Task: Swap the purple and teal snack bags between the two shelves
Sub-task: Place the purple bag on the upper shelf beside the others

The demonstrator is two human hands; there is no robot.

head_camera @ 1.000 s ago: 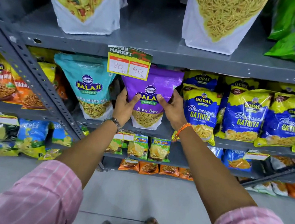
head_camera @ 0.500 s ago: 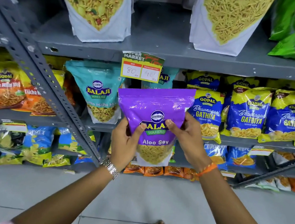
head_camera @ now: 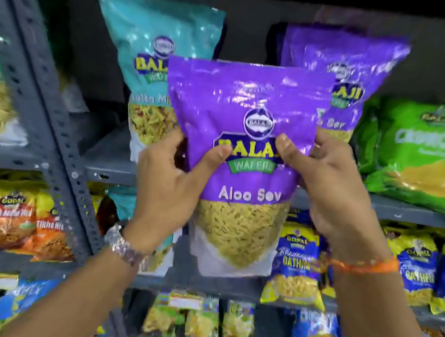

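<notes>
Purple bag (head_camera: 241, 108) | pinched by both hands: left (head_camera: 167, 189), right (head_camera: 335, 190) | upright (off shelf edge (head_camera: 112, 171))

Green snack bag (head_camera: 428, 157) lies at right on the upper shelf. Lower shelf: orange Gopal packs (head_camera: 11, 221) at left, blue-and-yellow Gopal Gathiya packs (head_camera: 296, 264) at right. Perforated grey upright (head_camera: 58, 128) slants down the left. Small packets (head_camera: 203, 320) fill the bottom shelf.
</notes>
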